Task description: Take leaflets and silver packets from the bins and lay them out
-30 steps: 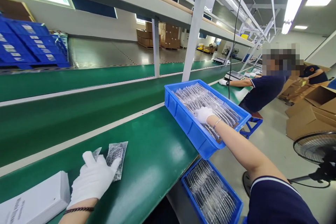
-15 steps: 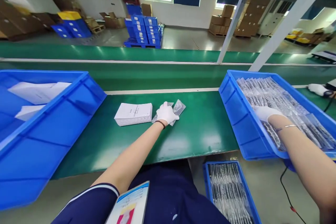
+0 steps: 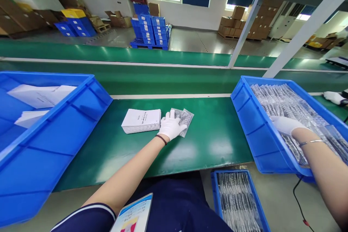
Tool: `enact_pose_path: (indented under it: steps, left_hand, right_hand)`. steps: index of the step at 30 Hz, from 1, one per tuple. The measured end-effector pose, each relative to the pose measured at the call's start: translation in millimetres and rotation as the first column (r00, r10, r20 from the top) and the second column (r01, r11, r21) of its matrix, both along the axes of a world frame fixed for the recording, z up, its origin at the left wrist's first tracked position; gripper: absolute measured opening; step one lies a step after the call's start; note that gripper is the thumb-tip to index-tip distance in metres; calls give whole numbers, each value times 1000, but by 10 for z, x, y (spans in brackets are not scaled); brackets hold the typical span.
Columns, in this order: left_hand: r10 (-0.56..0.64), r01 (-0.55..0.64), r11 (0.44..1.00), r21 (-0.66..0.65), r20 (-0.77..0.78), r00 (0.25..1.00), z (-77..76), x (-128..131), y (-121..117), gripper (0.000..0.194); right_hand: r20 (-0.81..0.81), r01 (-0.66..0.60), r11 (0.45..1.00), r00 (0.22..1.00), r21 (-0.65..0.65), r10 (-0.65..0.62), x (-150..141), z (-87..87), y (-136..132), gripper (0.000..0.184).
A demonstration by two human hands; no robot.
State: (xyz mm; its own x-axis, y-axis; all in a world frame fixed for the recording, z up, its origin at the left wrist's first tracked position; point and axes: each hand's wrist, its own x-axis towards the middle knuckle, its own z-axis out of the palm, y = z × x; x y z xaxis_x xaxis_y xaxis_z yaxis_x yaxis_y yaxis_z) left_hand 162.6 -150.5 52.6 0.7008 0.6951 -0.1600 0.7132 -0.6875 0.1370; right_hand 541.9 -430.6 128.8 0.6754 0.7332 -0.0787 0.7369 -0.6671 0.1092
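My left hand (image 3: 172, 125), in a white glove, lies over small clear plastic bags (image 3: 187, 119) on the green bench, its fingers spread and touching them. Just left of it sits a stack of white printed booklets (image 3: 141, 120). My right hand (image 3: 285, 125), also gloved, reaches into the blue bin (image 3: 246, 136) on the right. It rests against rows of clear bags with dark contents (image 3: 296, 105); its fingertips are hidden among them.
A large blue bin (image 3: 73, 127) with white papers (image 3: 40, 96) stands at left. Below the bench, another blue crate (image 3: 216, 192) holds more packed bags. A slanted white post (image 3: 301, 29) rises behind the right bin. Another person's gloved hand (image 3: 334, 98) shows at far right.
My left hand has shifted slightly left and down across the bags, uncovering more of them, with fingers more spread. My right hand stays in the bin. The view has moved slightly.
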Motion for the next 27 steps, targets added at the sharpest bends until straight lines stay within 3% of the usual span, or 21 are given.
enact_pose_path:
  steps: [1,2,4,6,8,10,12,13,15,17,19,22,23,25,27]
  left_hand:
    - [-43,43,999,-7,-3,999,33,-51,30,61]
    - [-90,90,996,-21,-9,996,78,-109,72,60]
    - [-186,185,982,-30,-37,982,192,-224,169,55]
    - [-285,287,958,14,-91,954,299,-303,231,45]
    - [-358,375,924,79,-170,918,342,-326,217,37]
    - [-370,409,899,154,-231,900,292,-307,139,38]
    - [-328,380,895,235,-231,916,169,-281,63,43]
    - [-298,346,901,261,-207,932,96,-275,46,45]
    - [-241,266,933,242,-130,962,-41,-288,70,48]
    - [-183,181,974,135,-1,983,-143,-331,147,49]
    - [-77,82,996,-19,187,979,-204,-384,214,51]
    - [153,-37,957,-286,394,906,-219,-436,201,54]
    - [208,-45,928,-370,411,887,-203,-443,167,56]
    - [237,-10,874,-487,407,882,-141,-449,83,67]
    - [202,26,857,-514,383,901,-57,-458,9,74]
  right_hand:
    - [-2,54,998,999,-36,-54,-103,119,-39,6]
    - [16,107,993,994,-57,-106,-260,242,-64,17]
    - [265,156,984,948,90,-175,-756,432,-27,41]
    - [334,-66,956,942,287,-35,-1445,446,186,34]
    - [213,-333,873,939,357,271,-2179,232,577,22]
    - [102,-481,814,874,325,476,-2773,-154,1067,32]
    - [45,-518,793,845,320,534,-3111,-586,1521,59]
    - [26,-502,797,851,337,525,-3181,-782,1697,60]
    - [-65,-422,818,874,391,482,-3176,-1089,1907,41]
    - [-219,-269,814,877,516,428,-3079,-1275,1949,31]
    - [-384,-23,721,834,693,395,-3002,-1375,1904,36]
    - [-595,354,508,657,785,463,-3035,-1464,1866,43]
    - [-649,437,483,572,759,502,-3079,-1489,1882,46]
    - [-720,531,493,426,689,549,-3172,-1527,1952,52]
    - [-743,562,501,379,659,552,-3225,-1533,2046,56]
